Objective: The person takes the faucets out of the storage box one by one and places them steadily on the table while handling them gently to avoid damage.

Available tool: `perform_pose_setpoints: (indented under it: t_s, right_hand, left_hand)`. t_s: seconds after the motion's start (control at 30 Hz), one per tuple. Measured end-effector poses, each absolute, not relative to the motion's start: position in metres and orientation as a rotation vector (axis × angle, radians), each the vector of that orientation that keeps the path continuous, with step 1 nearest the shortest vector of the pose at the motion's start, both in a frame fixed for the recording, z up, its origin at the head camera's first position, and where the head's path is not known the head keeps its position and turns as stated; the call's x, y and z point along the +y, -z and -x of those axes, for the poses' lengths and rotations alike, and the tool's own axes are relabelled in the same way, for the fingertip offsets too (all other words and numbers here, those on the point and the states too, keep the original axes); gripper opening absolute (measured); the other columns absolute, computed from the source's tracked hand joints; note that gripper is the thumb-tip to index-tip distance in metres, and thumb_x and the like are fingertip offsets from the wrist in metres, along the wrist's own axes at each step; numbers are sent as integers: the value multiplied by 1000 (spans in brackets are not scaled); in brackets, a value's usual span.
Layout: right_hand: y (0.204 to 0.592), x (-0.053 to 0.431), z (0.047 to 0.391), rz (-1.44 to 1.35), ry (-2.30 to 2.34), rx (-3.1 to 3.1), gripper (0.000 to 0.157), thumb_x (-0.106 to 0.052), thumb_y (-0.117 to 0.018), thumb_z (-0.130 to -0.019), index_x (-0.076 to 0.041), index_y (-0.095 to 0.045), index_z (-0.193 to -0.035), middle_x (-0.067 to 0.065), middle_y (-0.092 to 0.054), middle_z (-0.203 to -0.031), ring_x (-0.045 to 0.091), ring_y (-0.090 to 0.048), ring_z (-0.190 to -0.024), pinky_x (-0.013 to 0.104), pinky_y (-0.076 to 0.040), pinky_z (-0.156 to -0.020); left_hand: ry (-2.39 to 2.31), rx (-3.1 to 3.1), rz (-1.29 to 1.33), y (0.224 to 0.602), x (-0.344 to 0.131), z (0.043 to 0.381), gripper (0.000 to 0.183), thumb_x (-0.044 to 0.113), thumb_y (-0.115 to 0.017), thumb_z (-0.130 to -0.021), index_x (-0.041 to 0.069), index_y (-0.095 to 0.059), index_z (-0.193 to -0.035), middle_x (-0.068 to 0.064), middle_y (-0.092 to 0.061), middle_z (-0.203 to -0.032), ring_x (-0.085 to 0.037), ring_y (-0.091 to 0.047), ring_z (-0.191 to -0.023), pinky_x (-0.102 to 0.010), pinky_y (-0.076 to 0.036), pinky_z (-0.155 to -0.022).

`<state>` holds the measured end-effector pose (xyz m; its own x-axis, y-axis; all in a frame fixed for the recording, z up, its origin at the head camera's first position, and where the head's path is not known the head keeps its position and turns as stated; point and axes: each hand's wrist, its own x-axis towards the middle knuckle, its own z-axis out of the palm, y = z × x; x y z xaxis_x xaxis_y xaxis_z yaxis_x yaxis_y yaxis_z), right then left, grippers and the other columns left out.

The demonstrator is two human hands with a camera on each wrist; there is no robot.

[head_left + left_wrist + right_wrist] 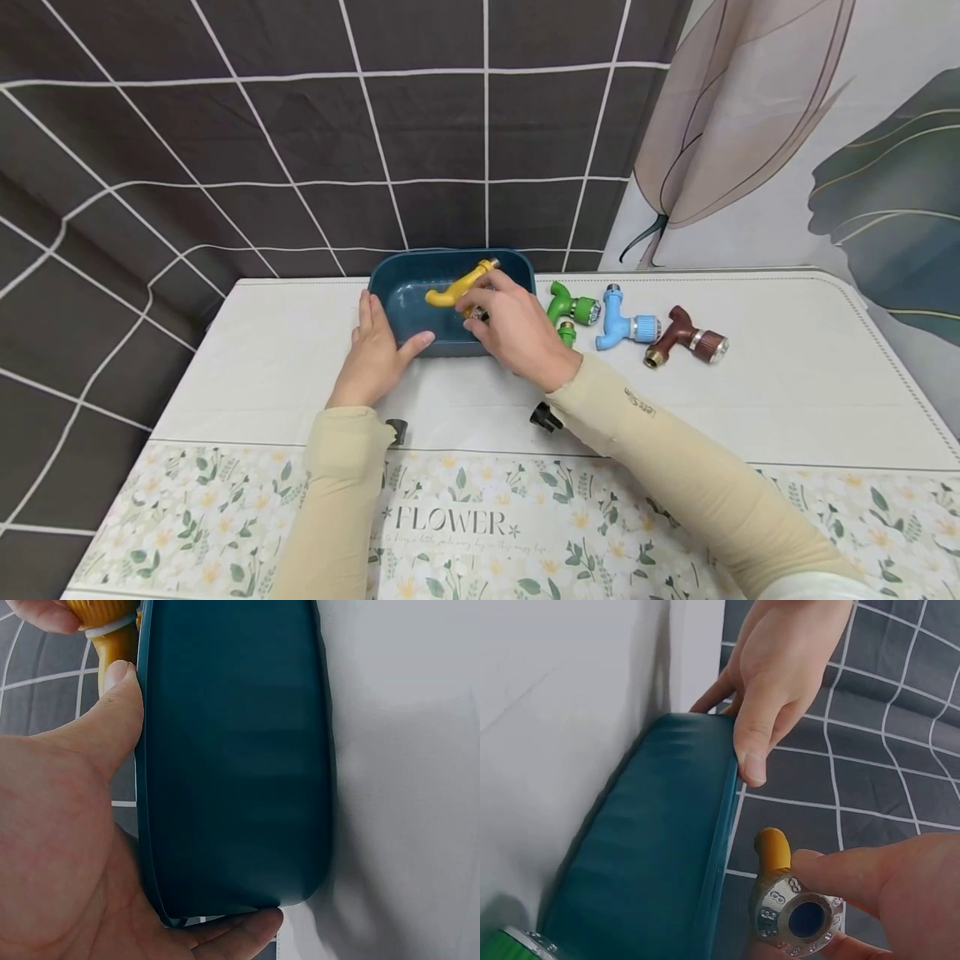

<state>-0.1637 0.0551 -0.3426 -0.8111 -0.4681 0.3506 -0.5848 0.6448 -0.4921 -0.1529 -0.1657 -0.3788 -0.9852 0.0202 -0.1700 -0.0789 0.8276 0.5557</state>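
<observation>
A yellow faucet is tilted over the inside of a dark teal plastic basin. My right hand grips it by its knob end; in the right wrist view the knob's silver-coloured, patterned face shows between thumb and fingers. At the basin's left front corner is my left hand, holding it with the thumb over the front rim and the fingers along the left end wall. The fingers and palm of the right hand hide part of the faucet.
Right of the basin lie a green faucet with another green part, a light blue faucet and a dark brown faucet. Two black clip-like pieces sit near the forearms. A dark gridded cloth rises behind.
</observation>
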Motion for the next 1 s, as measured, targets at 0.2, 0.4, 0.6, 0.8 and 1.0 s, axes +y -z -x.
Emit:
perform_pose_setpoints:
  t_s: [0.2, 0.4, 0.6, 0.8, 1.0]
  right_hand:
    - [340, 57, 158, -877, -879, -2672, 18, -11, -76, -91, -6, -76, -108, 12, -60, -120, 23, -63, -99, 31, -55, -78]
    - [338, 62, 153, -877, -896, -2678, 18, -11, -76, -91, -7, -76, -108, 11, -60, -119, 23, -63, -100, 32, -55, -78]
    - [336, 68, 147, -902, -918, -2684, 18, -11, -77, -90, -7, -77, -108, 11, -60, -118, 22, -62, -102, 31, -55, -78]
    - [333, 75, 142, -888, -935, -2685, 17, -11, -77, -90, -8, -77, -107, 9, -59, -119, 21, -62, -103, 31, -55, -79]
    - [332, 81, 139, -868, -931, -2699, 18, -13, -78, -89, -9, -77, -107, 8, -60, -119, 21, -63, -100, 31, -56, -78]
  left_hand:
    - [-875, 2841, 48, 378, -166, 153, 110, 59, -55, -97, -5, 11, -156, -16, 22, -165, -50, -10, -149, -59, -25, -116]
    - [-875, 2843, 50, 379, -165, 153, 110, 59, -56, -97, -5, 11, -156, -16, 22, -165, -50, -10, -149, -59, -25, -116]
    - [-867, 2847, 57, 379, -165, 153, 110, 59, -56, -97, -6, 10, -156, -16, 21, -165, -49, -11, -149, -58, -26, -116]
    - [-871, 2844, 61, 379, -166, 153, 111, 59, -56, -97, -5, 11, -156, -15, 23, -165, -49, -10, -149, -58, -25, -116]
    - [-873, 2845, 54, 379, -166, 153, 111, 60, -56, -96, -5, 11, -156, -16, 23, -165, -49, -10, -149, -58, -25, -116]
